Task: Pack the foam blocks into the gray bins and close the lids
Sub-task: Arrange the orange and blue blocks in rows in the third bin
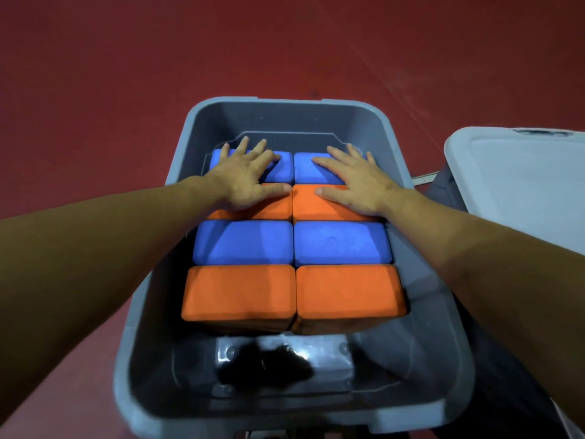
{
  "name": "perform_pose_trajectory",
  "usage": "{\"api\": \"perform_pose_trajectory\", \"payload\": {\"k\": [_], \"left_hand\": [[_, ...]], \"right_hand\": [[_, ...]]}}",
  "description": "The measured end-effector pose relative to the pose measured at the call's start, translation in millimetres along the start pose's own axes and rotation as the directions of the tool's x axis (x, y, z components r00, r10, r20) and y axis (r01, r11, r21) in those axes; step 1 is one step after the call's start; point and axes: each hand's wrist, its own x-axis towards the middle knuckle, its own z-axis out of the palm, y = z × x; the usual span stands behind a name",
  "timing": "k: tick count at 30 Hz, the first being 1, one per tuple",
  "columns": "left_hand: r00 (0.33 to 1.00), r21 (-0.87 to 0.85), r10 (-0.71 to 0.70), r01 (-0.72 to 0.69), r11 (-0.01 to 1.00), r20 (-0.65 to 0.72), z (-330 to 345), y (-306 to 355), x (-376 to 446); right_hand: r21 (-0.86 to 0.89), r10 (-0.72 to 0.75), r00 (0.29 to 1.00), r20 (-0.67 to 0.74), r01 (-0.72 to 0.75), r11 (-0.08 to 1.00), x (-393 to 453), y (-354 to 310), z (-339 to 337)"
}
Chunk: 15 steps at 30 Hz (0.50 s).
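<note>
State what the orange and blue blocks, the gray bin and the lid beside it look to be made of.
Orange blocks and blue blocks: likely foam, matte, finely grained, with rounded edges. Gray bin: apparently molded plastic, smooth, its floor glossy enough to reflect light. Lid: probably plastic too, paler gray, smooth with a molded rim.

Foam blocks visible on top layer: eight.
Blue foam blocks point(243, 242): four, in two rows of two.
Orange foam blocks point(239, 293): four, in two rows of two.
Gray bin point(148, 327): one, open.
Pale lid point(519, 185): one, beside bin.
Hands: two, left hand point(245, 182), right hand point(356, 182).
</note>
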Motion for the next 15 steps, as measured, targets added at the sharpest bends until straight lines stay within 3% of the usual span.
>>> {"api": "perform_pose_trajectory", "payload": {"k": [6,11,15], "left_hand": [[1.000,0.034,-0.021,0.021,0.999,0.022,5.7,-1.6,-1.9],[0.987,0.073,-0.147,0.152,0.986,-0.061,18.9,6.0,-13.4],[0.981,0.059,-0.170,0.176,0.983,-0.093,23.3,4.1,-17.3]], "right_hand": [[-0.010,0.004,1.000,0.005,-0.004,1.000,1.4,-1.6,4.3],[-0.009,0.012,1.000,-0.002,-0.012,1.000,2.2,-2.7,6.3],[-0.022,0.027,0.999,0.022,-0.027,0.999,3.6,-5.7,4.2]]}}
